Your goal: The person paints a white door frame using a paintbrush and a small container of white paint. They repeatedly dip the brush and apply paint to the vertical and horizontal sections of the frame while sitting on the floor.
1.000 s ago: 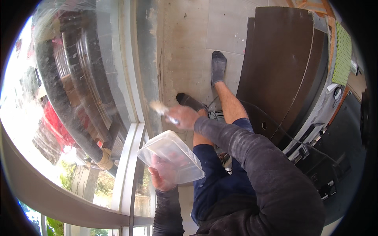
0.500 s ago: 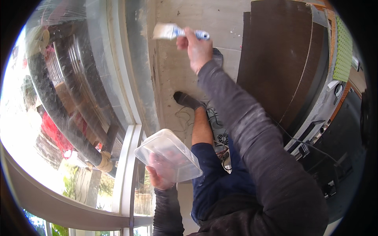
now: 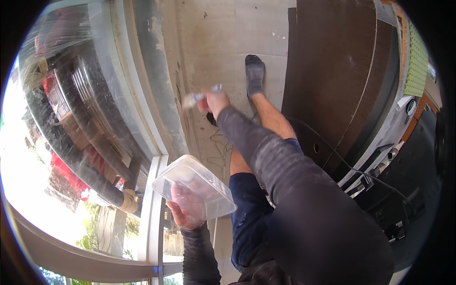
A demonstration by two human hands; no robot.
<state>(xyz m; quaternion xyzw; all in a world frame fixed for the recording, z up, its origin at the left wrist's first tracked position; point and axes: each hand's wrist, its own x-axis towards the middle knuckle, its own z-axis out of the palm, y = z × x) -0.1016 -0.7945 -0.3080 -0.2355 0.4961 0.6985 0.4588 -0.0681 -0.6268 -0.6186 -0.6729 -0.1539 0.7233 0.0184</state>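
My right hand (image 3: 216, 102) is closed around the handle of a paintbrush (image 3: 194, 99), whose pale bristles point left and blur with motion. The brush is over the floor strip beside the window wall. Lower down, my left hand (image 3: 183, 209) supports a clear plastic tub (image 3: 194, 187), its palm and fingers showing through the see-through wall. The tub is tilted, and a whitish patch shows in its upper part; I cannot tell what that is. Both sleeves are dark, with pale dusty marks on the right one.
A window frame (image 3: 152, 209) and glass run down the left, with dark pipes (image 3: 71, 137) beyond. A large dark brown panel (image 3: 327, 61) stands at the right. A cable (image 3: 327, 145) crosses near it, and thin wires (image 3: 218, 147) lie on the pale floor (image 3: 261, 28).
My right hand has brought the paintbrush down and slightly left. One socked foot has stepped forward to the right of the brush. The tub has shifted slightly left.
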